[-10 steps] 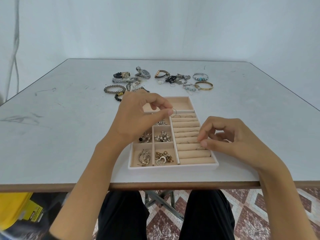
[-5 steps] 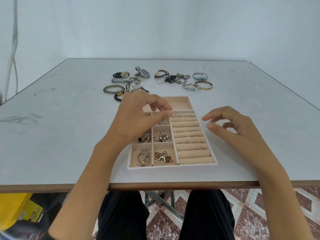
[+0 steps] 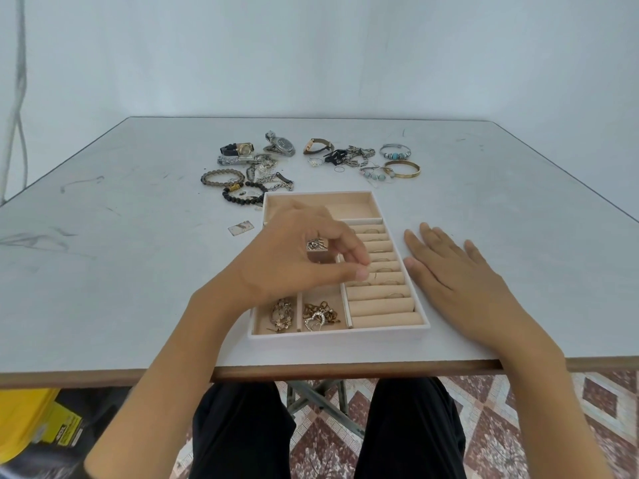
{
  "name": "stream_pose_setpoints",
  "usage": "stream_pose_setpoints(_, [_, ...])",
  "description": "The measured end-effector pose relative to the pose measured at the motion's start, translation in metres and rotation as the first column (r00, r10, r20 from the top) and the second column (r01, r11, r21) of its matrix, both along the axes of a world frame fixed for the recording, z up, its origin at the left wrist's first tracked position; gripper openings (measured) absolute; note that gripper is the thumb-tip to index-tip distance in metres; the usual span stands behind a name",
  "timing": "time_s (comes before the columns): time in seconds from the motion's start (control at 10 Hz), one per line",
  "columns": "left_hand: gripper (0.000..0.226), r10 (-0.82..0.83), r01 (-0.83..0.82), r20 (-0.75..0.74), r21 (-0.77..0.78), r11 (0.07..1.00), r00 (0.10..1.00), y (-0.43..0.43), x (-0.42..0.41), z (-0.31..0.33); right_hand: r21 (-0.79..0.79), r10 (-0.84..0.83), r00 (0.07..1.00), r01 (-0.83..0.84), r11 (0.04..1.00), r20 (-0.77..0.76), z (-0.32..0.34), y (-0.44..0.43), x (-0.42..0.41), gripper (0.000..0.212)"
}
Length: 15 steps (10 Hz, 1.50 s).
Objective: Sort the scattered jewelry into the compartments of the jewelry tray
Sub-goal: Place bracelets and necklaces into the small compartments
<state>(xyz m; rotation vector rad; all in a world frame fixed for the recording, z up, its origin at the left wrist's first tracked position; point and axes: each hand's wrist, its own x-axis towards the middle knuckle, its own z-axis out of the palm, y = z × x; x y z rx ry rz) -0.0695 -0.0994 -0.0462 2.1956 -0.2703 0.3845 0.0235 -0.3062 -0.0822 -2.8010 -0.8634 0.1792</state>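
The beige jewelry tray (image 3: 339,335) lies near the table's front edge. My left hand (image 3: 301,264) hovers over its middle. Its thumb and forefinger pinch a thin ring, barely visible, at the ring rolls (image 3: 383,305), where several rings sit in the slots. My right hand (image 3: 453,271) rests flat on the table just right of the tray, fingers straight. The front compartments hold a brooch (image 3: 281,314) and a gold chain (image 3: 320,316). Scattered jewelry lies beyond the tray: watches (image 3: 281,146), a gold bangle (image 3: 402,168) and a beaded bracelet (image 3: 218,177).
A black bead bracelet (image 3: 242,197) lies close to the tray's far left corner, and a small metal plate (image 3: 241,228) sits left of the tray. The tray's far compartment (image 3: 352,209) shows bare lining. A yellow object (image 3: 24,423) sits on the floor under the table's left side.
My left hand has come down and nearer, from above the tray's far part to the ring rolls. My right hand has left the rolls, opened and laid itself flat beside the tray.
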Motion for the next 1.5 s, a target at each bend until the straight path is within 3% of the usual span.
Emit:
stream_pose_setpoints(0.4, [0.012, -0.064, 0.053, 0.046, 0.220, 0.974, 0.997, -0.0032, -0.0021, -0.0011, 0.020, -0.005, 1.000, 0.005, 1.000, 0.025, -0.0017, 0.0005, 0.0000, 0.056])
stream_pose_setpoints(0.9, [0.006, -0.194, 0.147, 0.116, 0.324, 0.935, 0.974, 0.0014, 0.0049, -0.0072, 0.024, -0.008, 0.999, 0.007, 1.000, 0.039, -0.0012, 0.0011, -0.0009, 0.056])
stream_pose_setpoints(1.5, [0.009, -0.169, 0.109, 0.128, 0.378, 0.919, 0.977, 0.0014, 0.0017, -0.0045, 0.038, -0.008, 0.999, 0.007, 0.999, 0.036, -0.0005, 0.0005, -0.0017, 0.055])
